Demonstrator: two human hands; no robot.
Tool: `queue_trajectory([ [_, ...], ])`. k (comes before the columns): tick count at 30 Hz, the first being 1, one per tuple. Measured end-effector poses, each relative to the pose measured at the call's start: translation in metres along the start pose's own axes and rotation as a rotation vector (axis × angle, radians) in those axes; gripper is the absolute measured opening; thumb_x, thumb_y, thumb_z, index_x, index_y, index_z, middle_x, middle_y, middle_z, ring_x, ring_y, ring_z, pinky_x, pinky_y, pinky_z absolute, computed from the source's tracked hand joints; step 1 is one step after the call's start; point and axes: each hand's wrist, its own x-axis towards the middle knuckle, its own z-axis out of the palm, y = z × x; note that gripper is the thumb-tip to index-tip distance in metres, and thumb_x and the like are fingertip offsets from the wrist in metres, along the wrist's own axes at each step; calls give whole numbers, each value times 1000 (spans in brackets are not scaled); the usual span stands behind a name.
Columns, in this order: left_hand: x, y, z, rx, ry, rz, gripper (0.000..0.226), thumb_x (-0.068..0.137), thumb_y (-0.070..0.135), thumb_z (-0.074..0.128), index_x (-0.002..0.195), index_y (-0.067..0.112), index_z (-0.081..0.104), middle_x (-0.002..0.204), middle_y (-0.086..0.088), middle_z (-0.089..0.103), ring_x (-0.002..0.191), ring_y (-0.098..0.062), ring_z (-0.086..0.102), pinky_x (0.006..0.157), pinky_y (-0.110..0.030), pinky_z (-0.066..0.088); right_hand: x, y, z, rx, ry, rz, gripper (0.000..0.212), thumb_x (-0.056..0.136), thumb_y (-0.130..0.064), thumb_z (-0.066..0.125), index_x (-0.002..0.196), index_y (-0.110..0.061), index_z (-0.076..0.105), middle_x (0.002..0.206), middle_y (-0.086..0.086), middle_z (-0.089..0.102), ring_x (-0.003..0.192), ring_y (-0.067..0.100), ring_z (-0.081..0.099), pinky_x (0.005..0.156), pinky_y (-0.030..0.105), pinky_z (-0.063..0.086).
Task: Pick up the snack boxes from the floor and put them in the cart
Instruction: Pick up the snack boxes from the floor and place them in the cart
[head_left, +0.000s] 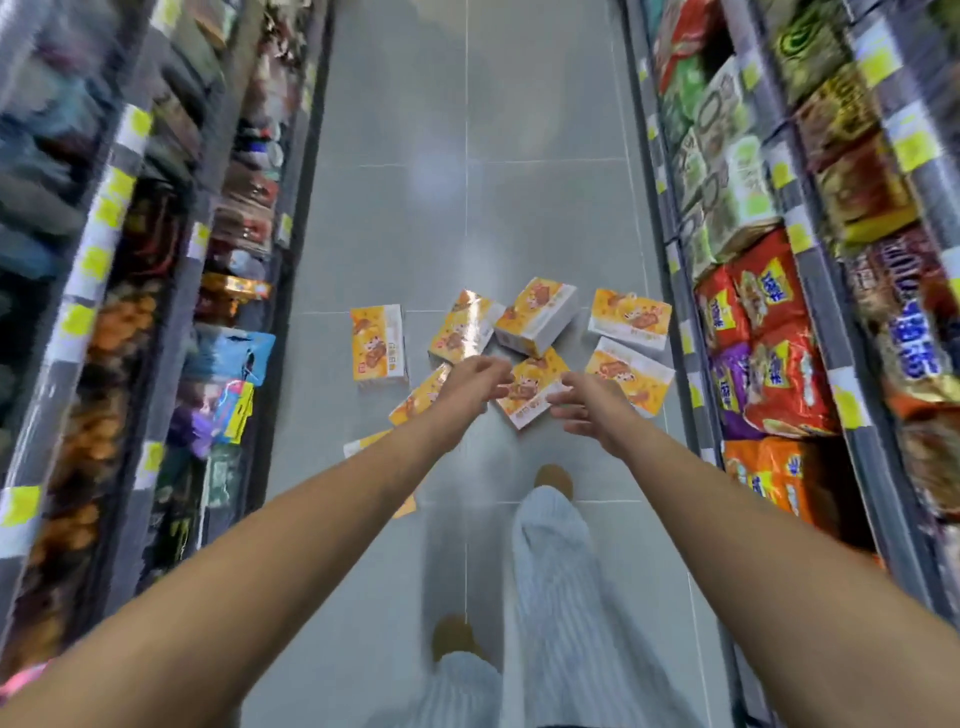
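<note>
The place was a retail shop, seen along one narrow grocery aisle. A left shelving unit (171, 291) and a right shelving unit (821, 291) flanked it, every tier packed with bagged and boxed goods. Yellow price labels (910, 150) were fixed along the shelf edges. Red multipacks (779, 364) filled the lower right tiers. Identical snack boxes (537, 314) lay on the grey tiled floor (467, 228)

I count eight boxes (537, 314) on the floor (467, 208), one mostly hidden under my left arm (311, 519). Two hands show, left hand (470, 384) and right hand (587, 405), plus two shoes (553, 478) and two shelves (779, 260).
</note>
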Motion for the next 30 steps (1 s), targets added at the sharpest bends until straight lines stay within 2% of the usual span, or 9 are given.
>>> queue_trajectory([
  [4,69,51,36,-12,-24,-69,30,98,30,48,119,10,55,121,-7,61,86,-15,60,64,-20,46,60,-51,-38,37,22,55,12,93,-27,54,83,-21,59,83,3,68,65,13,59,58,25,42],
  [8,130,77,63,-156,-19,-210,20,97,32,49,108,16,54,114,-1,60,80,-10,59,55,-17,48,120,-84,-64,36,31,118,14,93,-26,55,82,-19,58,96,9,67,69,15,60,55,24,46],
  [12,192,80,76,-211,-42,-310,18,95,36,50,93,21,59,107,2,61,83,-10,56,68,-23,41,183,-97,-76,46,66,181,15,95,-29,55,83,-20,54,97,9,66,67,14,58,54,24,47],
  [17,276,62,78,-292,23,-389,18,95,33,50,81,22,54,86,4,56,70,-9,53,61,-21,44,270,-83,-66,56,75,250,15,97,-29,52,85,-21,55,88,2,65,65,10,56,53,23,44],
  [21,361,29,80,-351,49,-482,14,97,29,48,96,16,55,110,-2,54,86,-14,55,37,-11,46,348,-54,-56,88,85,285,14,95,-29,55,88,-16,57,91,6,64,64,11,56,53,23,41],
  [23,404,9,83,-345,49,-493,20,97,30,48,109,16,55,119,-2,51,102,-18,52,43,-19,49,389,-38,-51,91,110,305,14,95,-26,55,85,-16,57,92,9,62,67,13,55,53,23,39],
  [25,449,-16,87,-314,41,-490,37,97,34,48,129,16,49,128,-3,52,107,-18,50,65,-26,49,437,-21,-43,91,137,323,15,94,-28,55,87,-16,59,96,9,61,74,15,55,57,25,40],
  [27,490,-45,89,-293,29,-488,42,96,37,49,133,15,48,136,-4,50,111,-19,50,87,-34,41,487,-1,-30,85,144,341,20,94,-30,56,98,-11,60,100,9,60,82,17,55,66,29,45],
  [30,542,-82,90,-344,3,-530,44,96,40,47,135,18,44,142,-5,44,128,-24,43,103,-41,32,550,28,-12,104,155,340,30,94,-37,57,111,-13,56,108,5,58,89,16,56,85,39,49],
])
